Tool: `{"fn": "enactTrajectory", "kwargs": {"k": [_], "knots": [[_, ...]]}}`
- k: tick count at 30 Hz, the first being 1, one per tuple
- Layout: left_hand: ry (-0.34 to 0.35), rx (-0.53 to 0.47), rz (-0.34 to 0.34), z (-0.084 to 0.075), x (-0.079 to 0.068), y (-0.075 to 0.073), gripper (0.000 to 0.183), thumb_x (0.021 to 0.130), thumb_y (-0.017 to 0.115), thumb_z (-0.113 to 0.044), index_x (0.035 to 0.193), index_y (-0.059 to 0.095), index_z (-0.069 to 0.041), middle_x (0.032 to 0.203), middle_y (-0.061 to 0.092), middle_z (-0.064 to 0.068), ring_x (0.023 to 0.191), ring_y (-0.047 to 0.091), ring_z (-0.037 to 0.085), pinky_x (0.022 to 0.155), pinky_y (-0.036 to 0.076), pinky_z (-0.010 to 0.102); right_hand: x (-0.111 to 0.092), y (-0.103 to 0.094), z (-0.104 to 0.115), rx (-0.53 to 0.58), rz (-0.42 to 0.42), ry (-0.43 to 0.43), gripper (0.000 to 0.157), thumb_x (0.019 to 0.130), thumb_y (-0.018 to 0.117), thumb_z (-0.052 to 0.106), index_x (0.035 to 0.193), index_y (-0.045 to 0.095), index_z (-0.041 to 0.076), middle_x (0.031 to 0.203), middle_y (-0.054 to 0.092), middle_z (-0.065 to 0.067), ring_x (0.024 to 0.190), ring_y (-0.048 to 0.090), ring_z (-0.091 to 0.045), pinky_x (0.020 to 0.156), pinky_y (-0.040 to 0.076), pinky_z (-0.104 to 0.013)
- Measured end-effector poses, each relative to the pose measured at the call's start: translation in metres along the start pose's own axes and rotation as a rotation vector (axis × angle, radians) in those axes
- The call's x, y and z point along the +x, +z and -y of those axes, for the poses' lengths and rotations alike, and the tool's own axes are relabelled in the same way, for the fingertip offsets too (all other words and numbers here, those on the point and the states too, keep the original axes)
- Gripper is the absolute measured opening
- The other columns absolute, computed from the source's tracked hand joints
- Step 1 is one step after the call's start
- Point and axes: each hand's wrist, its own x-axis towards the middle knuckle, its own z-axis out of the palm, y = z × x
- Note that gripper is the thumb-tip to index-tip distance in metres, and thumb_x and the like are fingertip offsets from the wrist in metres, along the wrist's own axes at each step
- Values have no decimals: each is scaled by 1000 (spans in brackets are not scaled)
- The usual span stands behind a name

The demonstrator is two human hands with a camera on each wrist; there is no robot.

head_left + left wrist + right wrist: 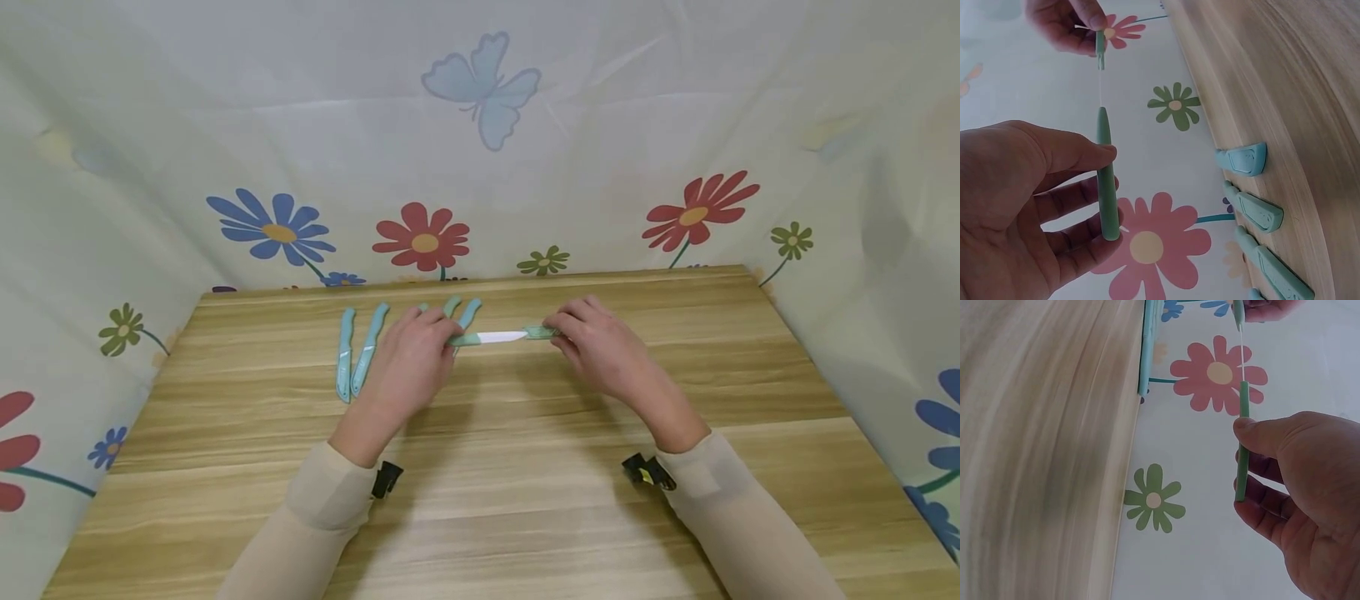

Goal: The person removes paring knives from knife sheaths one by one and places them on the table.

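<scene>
A knife with a white blade (502,337) and a green handle (1107,181) spans the space between the two hands. My left hand (420,354) pinches the handle between thumb and fingers. On the other side my right hand (603,346) holds a green blade sheath (1243,444) by its outer part. The blade's tip is at the mouth of the sheath, and most of the blade shows bare. In the left wrist view the blade appears edge-on as a thin line. Both hands are raised over the far half of the table.
Several sheathed knives in blue and green, such as the blue knife (344,357) at the left end, lie in a row on the wooden table (525,500). Some are partly hidden behind the left hand. A flower-printed curtain (600,167) surrounds the table's back and sides.
</scene>
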Motion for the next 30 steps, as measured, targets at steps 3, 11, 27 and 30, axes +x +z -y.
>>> {"fn": "enactTrajectory", "kwargs": {"k": [3, 11, 27, 30], "knots": [[-12, -1, 4, 1, 1, -1, 20, 91, 82, -5, 111, 81, -7, 110, 74, 6, 94, 60, 28, 83, 54, 39, 1, -2, -2, -2, -4, 8, 21, 98, 77, 7, 119, 75, 4, 117, 69, -12, 108, 61, -32, 93, 56, -46], [-36, -6, -6, 5, 1, 0, 22, 90, 82, -4, 112, 80, -6, 112, 74, 9, 98, 62, 31, 90, 55, 42, 1, -7, -5, -10, -11, 41, 21, 99, 75, 6, 119, 73, 1, 118, 68, -14, 110, 60, -35, 94, 55, -48], [-101, 36, -42, -5, 18, 12, 17, 91, 78, -6, 107, 81, -7, 104, 76, 7, 95, 66, 29, 88, 53, 40, -2, -14, -21, 24, 8, 264, 25, 98, 73, 5, 122, 71, -4, 116, 67, -20, 106, 63, -36, 88, 58, -49], [-108, 31, -30, -10, 25, 15, 16, 90, 77, -5, 106, 81, -7, 104, 76, 7, 97, 66, 30, 90, 53, 40, -2, -15, -25, 39, 19, 308, 25, 99, 73, 6, 123, 71, -4, 116, 67, -20, 105, 63, -36, 87, 57, -50]]}}
